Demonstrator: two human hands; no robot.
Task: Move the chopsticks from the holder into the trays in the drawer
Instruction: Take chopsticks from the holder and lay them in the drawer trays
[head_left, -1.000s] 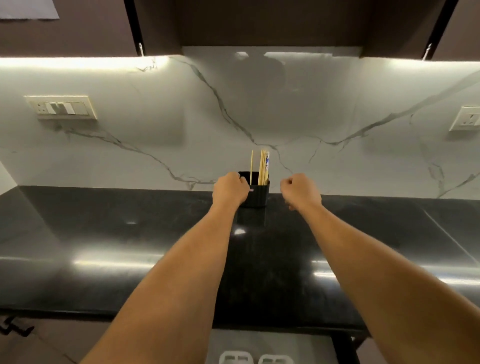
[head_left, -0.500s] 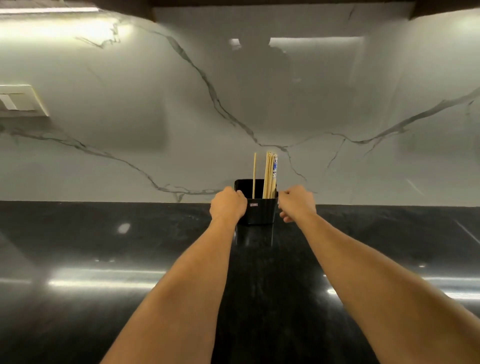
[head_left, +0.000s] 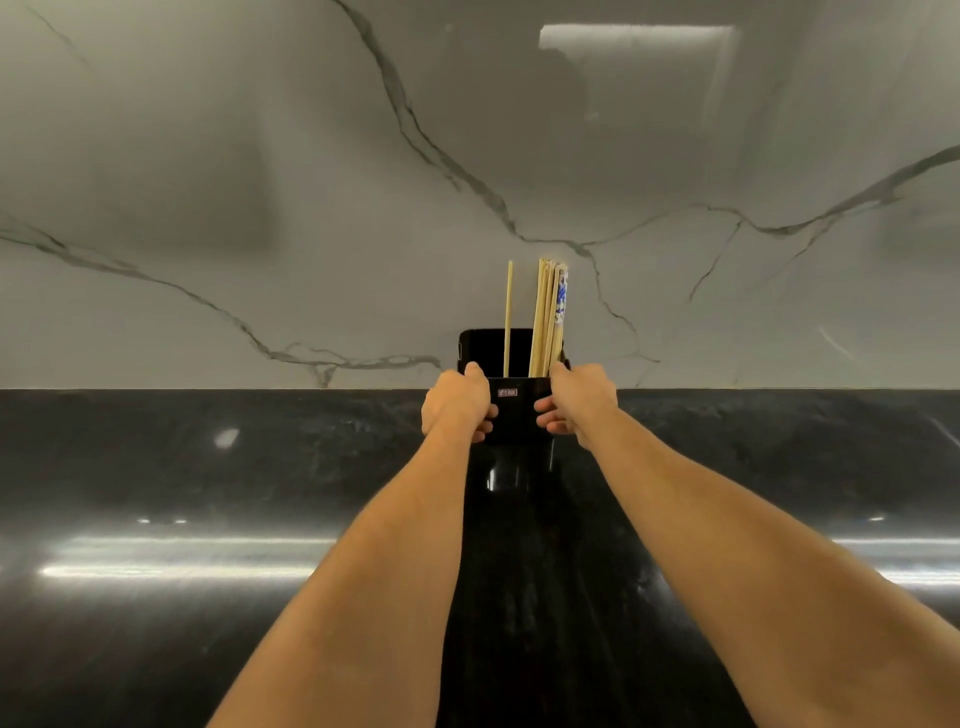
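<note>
A grey-veined marble wall (head_left: 311, 208) rises behind your glossy black table (head_left: 208, 493). At the table's back edge stands the black holder (head_left: 514, 410), clamped between your hands, left hand (head_left: 457, 405) and right hand (head_left: 579, 402) curled round its sides. The wooden chopsticks (head_left: 545, 317) stand upright inside it.

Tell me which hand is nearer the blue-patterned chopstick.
Right. The right hand grips the holder directly below the blue-patterned chopstick; the left hand grips the opposite side.
</note>
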